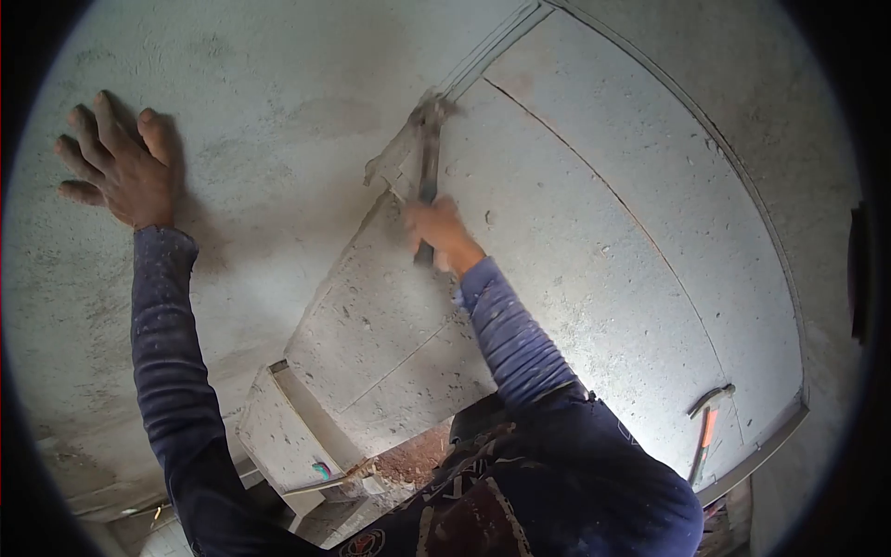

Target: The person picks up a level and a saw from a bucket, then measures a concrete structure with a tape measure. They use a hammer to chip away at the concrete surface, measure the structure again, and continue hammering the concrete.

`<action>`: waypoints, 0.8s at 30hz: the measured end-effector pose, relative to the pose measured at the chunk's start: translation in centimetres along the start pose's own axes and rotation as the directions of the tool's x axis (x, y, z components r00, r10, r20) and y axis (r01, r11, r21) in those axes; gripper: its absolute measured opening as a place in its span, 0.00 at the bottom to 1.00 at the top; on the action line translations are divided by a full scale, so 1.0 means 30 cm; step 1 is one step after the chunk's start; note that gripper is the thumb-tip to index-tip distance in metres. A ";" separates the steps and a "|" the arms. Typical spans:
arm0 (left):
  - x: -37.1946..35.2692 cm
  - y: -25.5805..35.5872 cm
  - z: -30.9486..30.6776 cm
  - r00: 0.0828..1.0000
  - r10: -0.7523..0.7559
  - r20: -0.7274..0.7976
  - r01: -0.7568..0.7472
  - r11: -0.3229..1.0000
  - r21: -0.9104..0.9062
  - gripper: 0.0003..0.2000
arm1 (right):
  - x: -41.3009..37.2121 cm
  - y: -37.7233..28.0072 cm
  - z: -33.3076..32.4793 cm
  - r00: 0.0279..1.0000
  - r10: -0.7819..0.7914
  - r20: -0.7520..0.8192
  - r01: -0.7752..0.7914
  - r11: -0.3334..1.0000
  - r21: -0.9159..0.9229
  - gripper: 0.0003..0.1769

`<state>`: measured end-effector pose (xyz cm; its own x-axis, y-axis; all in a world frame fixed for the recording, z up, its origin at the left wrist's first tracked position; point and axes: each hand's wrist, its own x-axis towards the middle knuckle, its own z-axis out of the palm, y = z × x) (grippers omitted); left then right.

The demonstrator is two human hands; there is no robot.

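Observation:
My left hand (135, 176) lies flat with fingers spread against the grey plastered wall (269, 102). In my right hand (441, 232) is the handle of a hammer (430, 153), blurred by motion. Its head is up at the seam between the wall and the pale, dusty slab (575, 232). A jagged, broken patch (394, 162) shows beside the hammer at that seam. Further up, a narrow groove (497, 46) runs along the same edge.
Another hammer (710, 418), with an orange handle, lies on the slab at lower right. A long dark joint line (613, 190) crosses the slab. Reddish rubble (408, 459) shows below its near edge, close to a small green object (322, 469) and a recessed ledge (316, 413).

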<state>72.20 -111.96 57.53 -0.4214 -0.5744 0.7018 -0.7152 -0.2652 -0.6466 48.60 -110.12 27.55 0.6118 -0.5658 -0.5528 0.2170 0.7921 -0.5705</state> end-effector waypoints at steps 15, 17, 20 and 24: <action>0.001 0.000 -0.001 1.000 0.004 -0.007 -0.005 1.000 -0.019 0.34 | 0.065 0.145 0.005 0.977 -0.082 -0.197 0.069 0.995 -0.071 0.12; 0.002 0.008 0.009 1.000 0.009 -0.003 -0.009 1.000 -0.022 0.34 | -0.101 0.051 -0.058 1.000 -0.030 0.007 0.030 0.999 0.013 0.10; 0.016 0.018 -0.006 1.000 -0.001 -0.002 0.001 1.000 -0.017 0.35 | -0.270 -0.094 -0.162 0.916 -0.343 -0.207 0.376 0.914 0.149 0.09; 0.014 0.033 -0.006 1.000 -0.003 -0.010 0.003 0.999 -0.034 0.34 | -0.227 -0.271 -0.229 0.427 -0.662 -0.617 0.893 0.415 0.173 0.08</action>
<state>71.23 -112.31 57.23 -0.4247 -0.5661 0.7065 -0.7348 -0.2403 -0.6343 37.44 -114.28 31.78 -0.3516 -0.9067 -0.2329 0.7680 -0.1371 -0.6257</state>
